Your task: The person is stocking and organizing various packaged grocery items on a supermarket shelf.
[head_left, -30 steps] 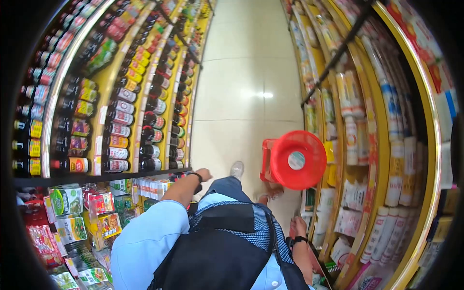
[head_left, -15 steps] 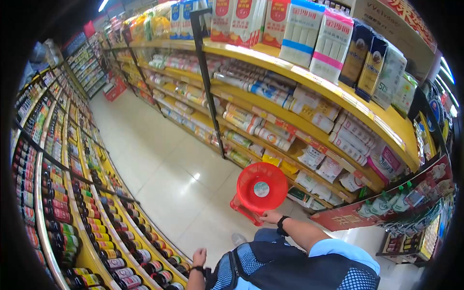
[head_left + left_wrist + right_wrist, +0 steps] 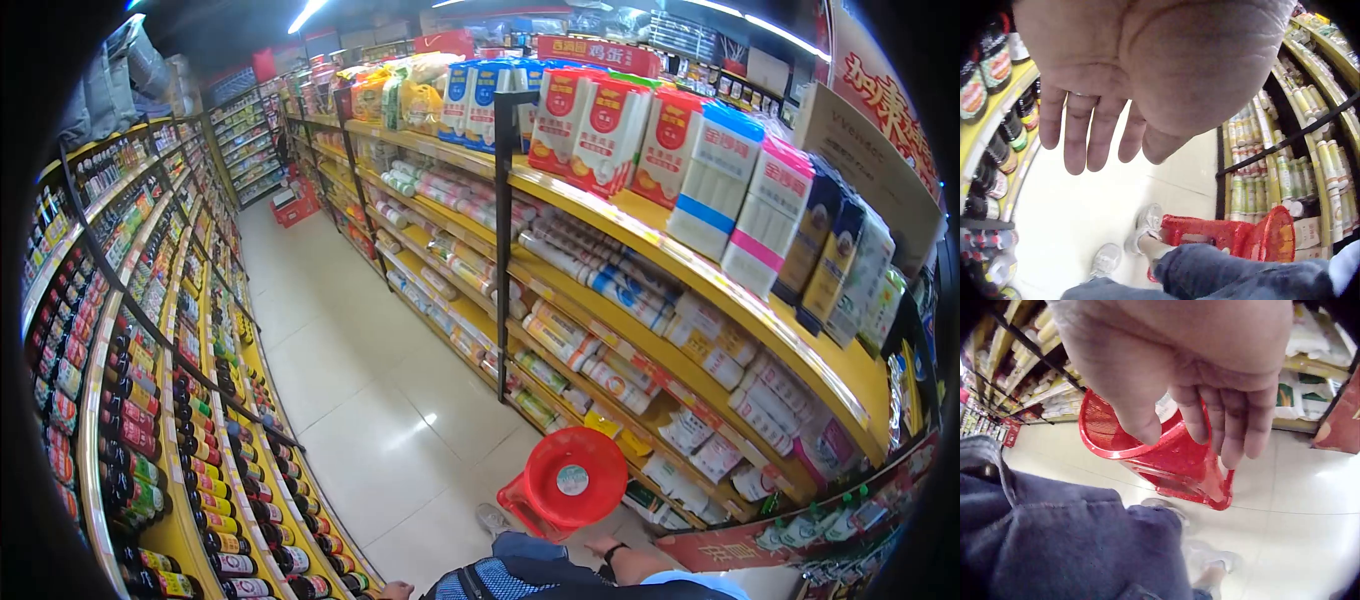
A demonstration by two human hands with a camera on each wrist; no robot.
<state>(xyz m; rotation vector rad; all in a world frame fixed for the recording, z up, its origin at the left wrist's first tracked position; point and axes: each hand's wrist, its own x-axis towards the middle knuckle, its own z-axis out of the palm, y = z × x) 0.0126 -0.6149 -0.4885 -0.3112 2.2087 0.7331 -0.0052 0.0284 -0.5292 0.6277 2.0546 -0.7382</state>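
My left hand [image 3: 1141,75] hangs open over the aisle floor, its fingers straight and holding nothing. At the bottom edge of the head view only part of that left hand [image 3: 397,590] shows, near the bottle shelf. My right hand [image 3: 1210,381] hangs with loose, extended fingers and overlaps a red plastic shopping basket [image 3: 1166,459] in the right wrist view. In the head view the right hand [image 3: 602,546] is just below the basket [image 3: 535,470], which stands on the floor with a round white label [image 3: 572,481] inside.
Shelves of dark sauce bottles [image 3: 210,490] line the left side. On the right a yellow shelf unit [image 3: 640,215] holds noodle packs [image 3: 715,180] and rolls, with a black post [image 3: 503,250] at a joint. Pale tiled floor [image 3: 370,430] runs between them to a red box [image 3: 293,205].
The head view has swung right and up, bringing the shelf tops into sight. My right hand went from beside the right shelf to the basket's handle, and now shows just below the basket.
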